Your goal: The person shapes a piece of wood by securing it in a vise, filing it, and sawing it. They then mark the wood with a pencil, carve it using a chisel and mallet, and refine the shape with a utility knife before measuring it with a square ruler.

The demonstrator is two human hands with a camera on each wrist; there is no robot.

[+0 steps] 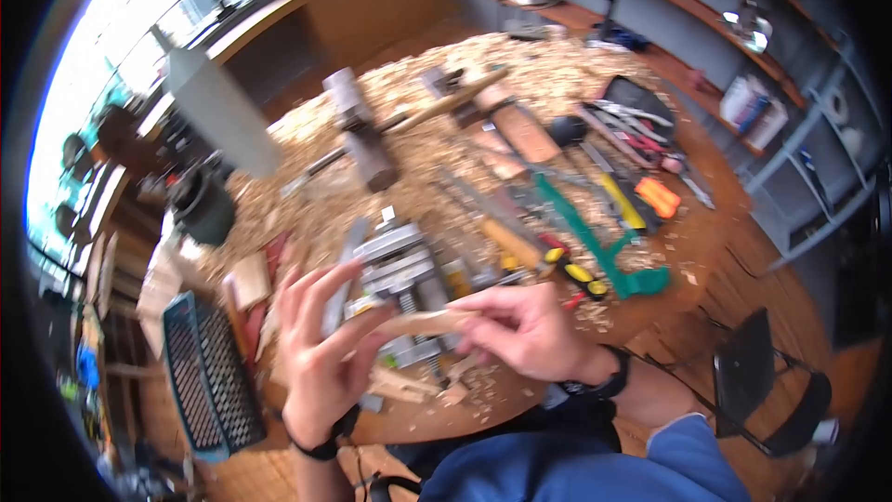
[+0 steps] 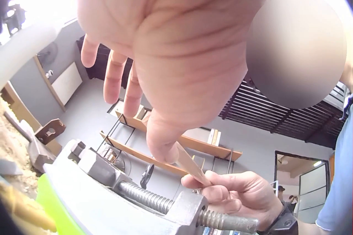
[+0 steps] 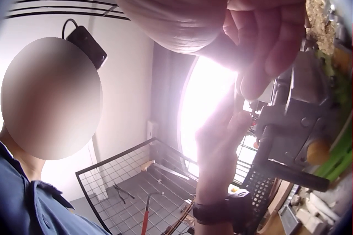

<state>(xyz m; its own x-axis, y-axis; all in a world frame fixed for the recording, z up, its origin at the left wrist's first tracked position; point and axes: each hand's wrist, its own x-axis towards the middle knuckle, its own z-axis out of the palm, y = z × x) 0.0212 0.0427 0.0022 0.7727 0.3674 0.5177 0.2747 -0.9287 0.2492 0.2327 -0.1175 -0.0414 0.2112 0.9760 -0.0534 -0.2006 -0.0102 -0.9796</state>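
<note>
Between my two hands, over the metal vise [image 1: 401, 260], is a slim piece of pale wood [image 1: 426, 323]. My left hand [image 1: 321, 353] pinches one end of it between thumb and index finger, the other fingers held apart from it. At the opposite end, my right hand [image 1: 528, 330] grips the wood with thumb and fingertips. The left wrist view shows the strip [image 2: 191, 166] slanting from the left thumb to the right fingers, above the vise screw [image 2: 146, 197]. In the right wrist view, glare and the hand hide most of it.
Wood shavings [image 1: 576, 65] cover much of the round table. Wooden mallets [image 1: 362, 135] lie beyond the vise, and a green tool [image 1: 595, 246], knives and pliers [image 1: 636, 121] to the right. A dark basket [image 1: 209, 372] stands left; a black chair [image 1: 748, 372] is at the right.
</note>
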